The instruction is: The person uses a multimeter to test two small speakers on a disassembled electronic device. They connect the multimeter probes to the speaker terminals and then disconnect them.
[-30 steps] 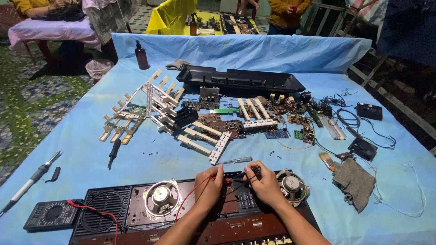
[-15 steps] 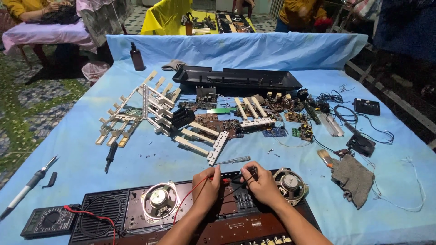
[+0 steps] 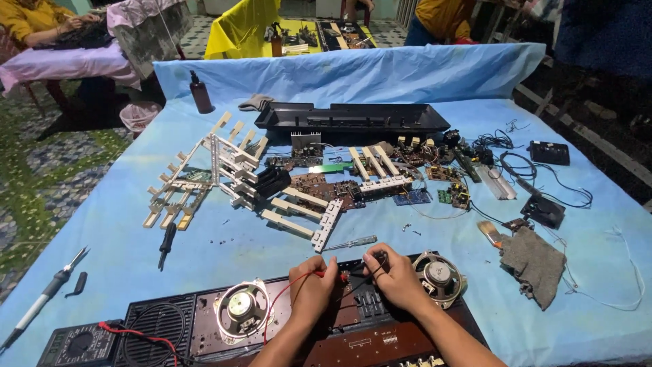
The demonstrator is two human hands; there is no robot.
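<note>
Left hand (image 3: 312, 289) fingers pinching a red wire (image 3: 282, 299), right hand (image 3: 397, 278) fingers curled over something hidden, brown keyboard chassis (image 3: 353, 340) cut off below

A single head-worn camera looks steeply down and forward from the seated person's side of the blue cloth-covered table (image 3: 204, 272). It sits close above the person's left hand (image 3: 311, 291) and right hand (image 3: 397, 280), while the table's far edge and neighbouring tables fill the upper frame.
</note>
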